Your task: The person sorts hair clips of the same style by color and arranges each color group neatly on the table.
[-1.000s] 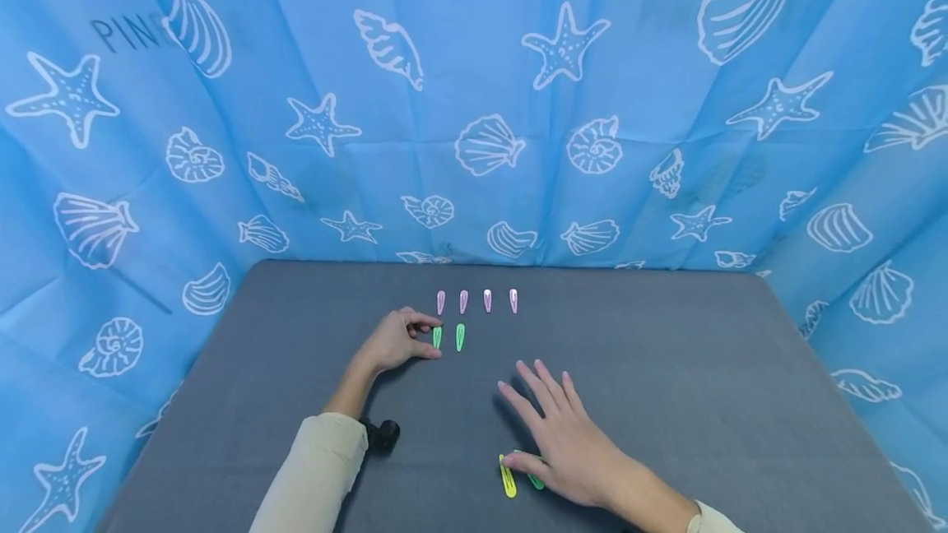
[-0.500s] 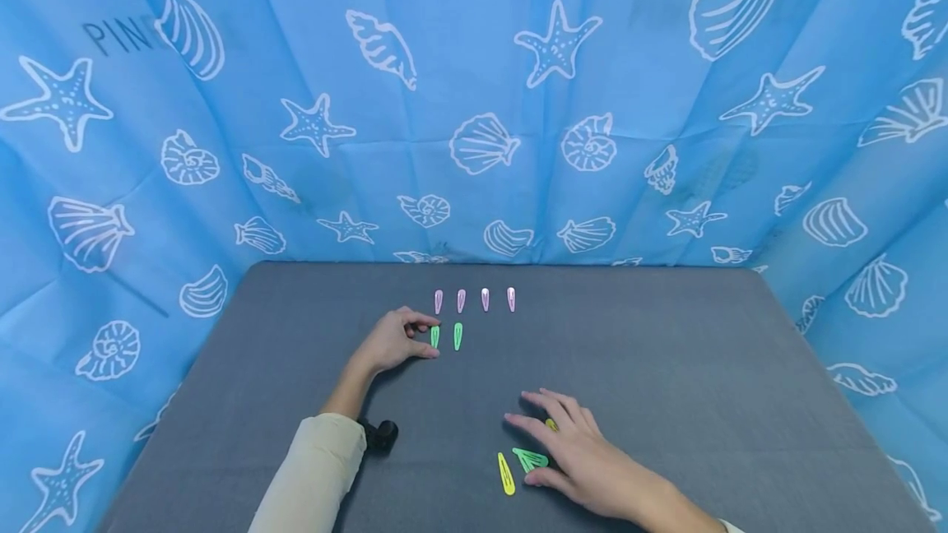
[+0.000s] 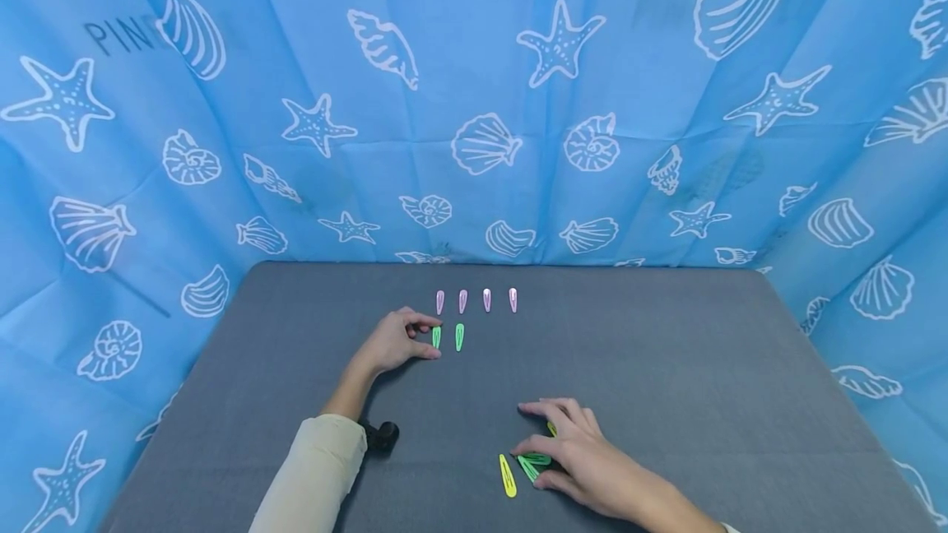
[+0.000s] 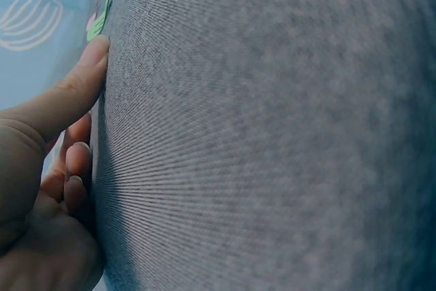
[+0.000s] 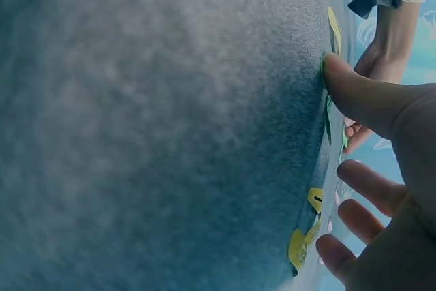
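Observation:
My left hand (image 3: 396, 340) rests at the left end of a two-clip row, holding a green hair clip (image 3: 436, 338) lengthwise between thumb and index finger. A second green hair clip (image 3: 460, 337) lies just to its right. My right hand (image 3: 585, 459) is low over a small group of clips near the front. Its thumb and index finger pinch the ends of a green hair clip (image 3: 528, 469), with another green clip (image 3: 539, 459) partly under the fingers. In the right wrist view the thumb (image 5: 347, 86) presses the green clip's edge; the other fingers are spread.
A row of several pink hair clips (image 3: 462, 301) lies behind the green ones. One yellow clip (image 3: 507, 476) is left of my right hand; more yellow clips (image 5: 298, 249) lie beneath it. Grey cloth covers the table (image 3: 666, 352), and a blue shell-print curtain (image 3: 481, 64) surrounds it.
My right hand has drawn back toward the front and lowered, its spread fingers closing onto a green hair clip. The left hand stays on its clip.

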A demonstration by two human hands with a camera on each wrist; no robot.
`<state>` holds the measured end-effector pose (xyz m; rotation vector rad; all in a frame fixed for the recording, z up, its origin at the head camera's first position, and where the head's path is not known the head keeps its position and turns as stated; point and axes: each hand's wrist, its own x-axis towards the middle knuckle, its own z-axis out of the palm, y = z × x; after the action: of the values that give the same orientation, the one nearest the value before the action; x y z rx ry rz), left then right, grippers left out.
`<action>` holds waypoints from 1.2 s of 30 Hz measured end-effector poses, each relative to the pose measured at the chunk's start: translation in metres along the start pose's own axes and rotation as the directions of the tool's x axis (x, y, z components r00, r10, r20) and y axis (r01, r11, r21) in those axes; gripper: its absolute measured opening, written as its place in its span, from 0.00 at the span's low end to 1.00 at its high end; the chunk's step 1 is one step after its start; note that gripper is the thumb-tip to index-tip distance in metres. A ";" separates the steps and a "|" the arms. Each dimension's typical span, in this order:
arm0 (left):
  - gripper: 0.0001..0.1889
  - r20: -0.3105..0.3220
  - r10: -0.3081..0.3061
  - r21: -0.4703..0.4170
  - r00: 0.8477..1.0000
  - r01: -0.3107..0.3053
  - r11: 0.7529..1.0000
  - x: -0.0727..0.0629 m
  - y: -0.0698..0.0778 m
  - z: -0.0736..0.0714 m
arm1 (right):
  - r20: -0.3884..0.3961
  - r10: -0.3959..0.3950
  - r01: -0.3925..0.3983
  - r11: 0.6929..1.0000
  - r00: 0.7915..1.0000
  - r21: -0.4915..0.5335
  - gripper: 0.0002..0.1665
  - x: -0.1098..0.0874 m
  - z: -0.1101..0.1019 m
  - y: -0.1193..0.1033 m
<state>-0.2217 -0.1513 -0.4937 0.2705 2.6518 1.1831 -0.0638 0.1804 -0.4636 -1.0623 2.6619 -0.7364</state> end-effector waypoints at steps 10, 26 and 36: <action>0.24 0.004 -0.003 -0.013 1.000 0.003 1.000 -0.001 -0.002 -0.001 | -0.121 -0.126 0.140 0.984 0.985 0.112 0.11 0.004 0.006 -0.002; 0.24 0.016 -0.005 -0.020 1.000 0.005 1.000 0.000 -0.001 -0.001 | -0.228 -0.023 0.091 0.952 0.973 0.293 0.12 0.031 -0.010 0.004; 0.23 0.017 0.002 -0.024 1.000 -0.002 1.000 0.001 -0.001 -0.002 | -0.278 0.093 -0.055 0.988 0.956 0.143 0.08 0.058 -0.023 0.004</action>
<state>-0.2229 -0.1529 -0.4930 0.2783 2.6210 1.2072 -0.1167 0.1518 -0.4453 -0.8749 2.8173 -1.1104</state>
